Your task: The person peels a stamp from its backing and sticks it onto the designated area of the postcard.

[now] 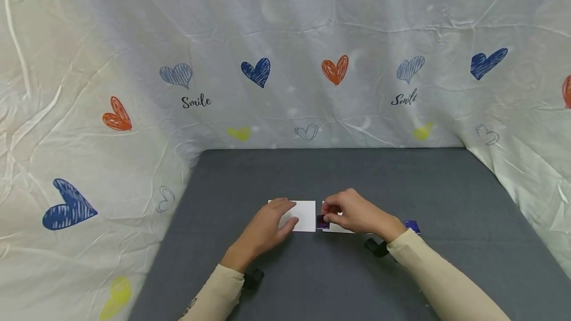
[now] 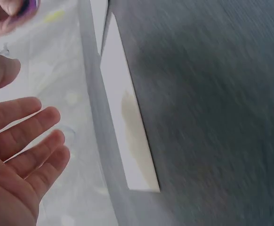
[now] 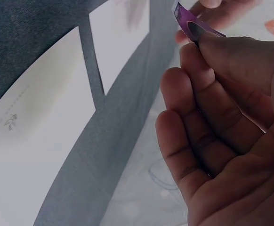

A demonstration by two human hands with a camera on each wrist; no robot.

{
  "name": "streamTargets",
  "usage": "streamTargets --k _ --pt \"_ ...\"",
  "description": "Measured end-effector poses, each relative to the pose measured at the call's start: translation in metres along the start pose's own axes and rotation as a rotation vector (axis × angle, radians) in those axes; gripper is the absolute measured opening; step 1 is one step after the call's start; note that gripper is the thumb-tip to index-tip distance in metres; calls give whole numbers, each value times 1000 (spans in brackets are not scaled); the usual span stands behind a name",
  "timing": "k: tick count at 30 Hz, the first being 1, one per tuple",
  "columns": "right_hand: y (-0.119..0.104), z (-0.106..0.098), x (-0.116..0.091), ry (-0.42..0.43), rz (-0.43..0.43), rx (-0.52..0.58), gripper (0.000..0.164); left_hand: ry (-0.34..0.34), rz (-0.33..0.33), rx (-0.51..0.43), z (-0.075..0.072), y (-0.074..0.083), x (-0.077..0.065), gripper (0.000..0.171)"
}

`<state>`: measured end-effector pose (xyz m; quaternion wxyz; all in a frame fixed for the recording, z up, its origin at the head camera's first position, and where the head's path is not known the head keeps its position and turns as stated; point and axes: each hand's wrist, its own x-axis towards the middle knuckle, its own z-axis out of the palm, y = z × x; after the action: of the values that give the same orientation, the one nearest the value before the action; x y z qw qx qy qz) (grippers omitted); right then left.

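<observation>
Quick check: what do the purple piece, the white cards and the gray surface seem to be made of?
Purple piece: maybe paper or plastic film, judging by its thin, crisp edge; finish unclear. White cards: probably matte paper stock, being thin, flat and dull. Gray surface: seemingly matte fabric, from its fine streaked texture.

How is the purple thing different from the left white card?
The purple thing is small; the left card is bigger. The purple thing is coloured; the card is white. The right hand pinches the purple thing; the card lies on the table. Both look thin.
</observation>
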<state>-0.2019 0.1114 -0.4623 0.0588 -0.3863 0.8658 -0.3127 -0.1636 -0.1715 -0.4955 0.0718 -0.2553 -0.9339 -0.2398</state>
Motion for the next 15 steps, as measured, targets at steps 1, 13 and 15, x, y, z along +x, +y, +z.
streamTargets --k 1,13,15 --pt "-1 0 0 5 2 3 9 0 17 -20 1 3 1 42" --pt "-9 5 1 55 -64 63 7 -42 127 -298 19 24 11 24" --pt "-10 5 1 59 -67 67 7 -38 135 -323 22 25 12 20"
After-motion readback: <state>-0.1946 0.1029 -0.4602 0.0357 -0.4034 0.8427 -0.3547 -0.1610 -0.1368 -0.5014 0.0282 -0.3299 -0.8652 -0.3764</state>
